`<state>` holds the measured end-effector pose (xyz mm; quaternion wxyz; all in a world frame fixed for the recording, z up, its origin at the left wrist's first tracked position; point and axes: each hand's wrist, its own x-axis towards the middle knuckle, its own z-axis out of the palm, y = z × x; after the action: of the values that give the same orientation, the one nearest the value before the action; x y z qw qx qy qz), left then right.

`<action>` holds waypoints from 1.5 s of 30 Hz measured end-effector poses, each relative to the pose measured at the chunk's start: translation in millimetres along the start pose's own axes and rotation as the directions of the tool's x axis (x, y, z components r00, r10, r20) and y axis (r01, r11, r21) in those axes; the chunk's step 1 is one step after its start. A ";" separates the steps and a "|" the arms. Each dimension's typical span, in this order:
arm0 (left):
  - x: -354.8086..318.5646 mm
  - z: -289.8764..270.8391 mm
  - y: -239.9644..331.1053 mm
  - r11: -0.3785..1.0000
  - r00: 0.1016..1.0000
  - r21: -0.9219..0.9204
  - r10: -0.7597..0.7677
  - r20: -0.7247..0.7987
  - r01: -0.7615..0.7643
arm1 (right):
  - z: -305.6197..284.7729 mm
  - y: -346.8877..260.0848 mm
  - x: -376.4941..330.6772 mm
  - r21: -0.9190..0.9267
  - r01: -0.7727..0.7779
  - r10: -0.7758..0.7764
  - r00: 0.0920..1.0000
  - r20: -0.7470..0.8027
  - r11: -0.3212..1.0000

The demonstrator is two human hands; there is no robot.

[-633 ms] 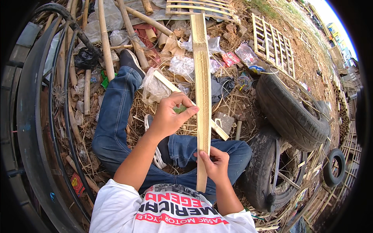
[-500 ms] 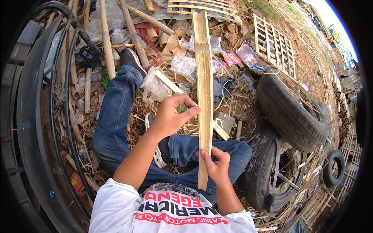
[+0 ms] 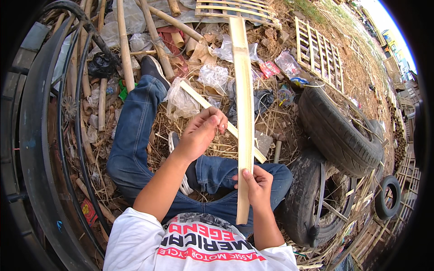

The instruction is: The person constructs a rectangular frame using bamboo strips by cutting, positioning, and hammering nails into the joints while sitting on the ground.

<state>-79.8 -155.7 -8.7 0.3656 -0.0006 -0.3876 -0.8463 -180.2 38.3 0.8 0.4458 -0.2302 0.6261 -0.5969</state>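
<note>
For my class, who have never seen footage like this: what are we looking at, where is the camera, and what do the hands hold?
No machine here: a person sits on straw-covered ground, filmed by a wide camera on their own head that looks down, so edges bend. The right hand grips a long flat bamboo strip held upright. The left hand is closed on a thinner pale slat. Around lie bamboo poles, plastic bags, old tyres and a bamboo lattice frame.

Long flat bamboo slat (image 3: 244, 104) — pale yellow-green, held upright at its lower end, pointing away over the lap.
</note>
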 end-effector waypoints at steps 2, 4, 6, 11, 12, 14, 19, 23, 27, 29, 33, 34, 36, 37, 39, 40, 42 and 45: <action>1.1 -1.2 7.8 1.000 0.999 -0.011 0.018 -0.027 -0.018 | -10.7 2.9 3.4 0.060 -0.011 0.017 0.996 -0.093 0.998; 2.5 -4.3 13.4 0.998 1.000 0.060 0.011 -0.007 -0.011 | -21.8 0.9 1.5 -0.003 -0.010 0.009 0.995 -0.095 1.000; 4.6 -11.6 15.8 0.994 0.999 0.107 0.006 -0.053 0.000 | -23.4 0.5 0.1 -0.023 0.004 -0.006 0.997 -0.079 1.000; 17.1 -15.0 28.8 0.993 0.956 0.026 0.115 -0.269 -0.112 | -27.8 4.5 -0.7 -0.067 0.008 -0.010 1.000 -0.025 0.998; 22.6 -11.6 32.4 0.987 0.937 0.008 0.153 -0.314 -0.159 | -29.6 5.7 -0.9 -0.080 0.002 -0.004 1.000 -0.015 0.997; 33.5 -10.3 37.8 0.961 0.928 -0.112 0.207 -0.310 -0.252 | -32.8 8.6 -1.3 -0.072 -0.019 0.020 1.000 0.015 0.997; 56.6 -24.5 64.1 0.904 0.947 -0.305 0.246 -0.204 -0.301 | -37.7 18.4 -5.0 -0.001 -0.074 0.074 0.995 0.062 0.997; 71.4 -41.4 102.8 0.898 0.870 0.155 0.437 -0.228 -0.411 | -48.2 15.4 -12.3 -0.075 -0.085 0.094 0.988 0.122 0.994; 81.8 -86.0 151.1 0.692 0.773 0.548 0.623 -0.122 -0.471 | -76.9 19.8 -16.5 -0.079 -0.085 0.085 0.996 0.001 0.993; 84.0 -107.3 177.1 0.612 0.755 0.664 0.647 -0.106 -0.430 | -97.7 15.6 -16.3 -0.120 -0.050 0.044 0.998 -0.053 0.992; 80.0 -135.6 175.3 0.599 0.886 0.778 0.446 -0.130 -0.188 | -116.4 -1.2 -16.9 -0.217 -0.004 -0.024 0.992 -0.126 0.976; 78.0 -136.2 163.4 0.442 0.921 0.897 0.359 -0.154 -0.022 | -119.4 -4.4 -15.4 -0.233 0.011 -0.045 0.989 -0.142 0.972; 60.9 -131.8 143.7 0.008 0.947 0.968 0.205 -0.248 0.252 | -120.9 -10.0 -11.2 -0.248 0.057 -0.116 0.965 -0.234 0.967; 50.0 -129.4 134.6 -0.245 0.952 0.921 0.118 -0.283 0.304 | -122.3 -12.0 -8.6 -0.238 0.095 -0.159 0.951 -0.265 0.967; 26.9 -121.3 114.0 -0.494 0.932 0.808 0.010 -0.363 0.320 | -123.3 -15.6 -5.0 -0.218 0.151 -0.212 0.933 -0.291 0.964; 19.8 -111.0 98.4 -0.501 0.921 0.801 -0.024 -0.390 0.326 | -120.6 -14.8 -2.1 -0.162 0.175 -0.214 0.939 -0.270 0.971; 16.1 -71.1 67.9 -0.085 0.930 0.958 -0.229 -0.287 0.274 | -109.2 -9.2 3.6 -0.055 0.214 -0.221 0.945 -0.243 0.975; -1.5 -28.4 23.4 0.223 0.736 0.920 -0.670 -0.097 0.324 | -80.8 9.8 25.6 0.202 0.205 -0.190 0.978 -0.091 0.958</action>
<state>-56.2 -183.5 -13.7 -0.0581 0.1824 -0.8063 -0.5596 -257.8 62.9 -24.6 0.3836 -0.2220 0.5486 -0.7089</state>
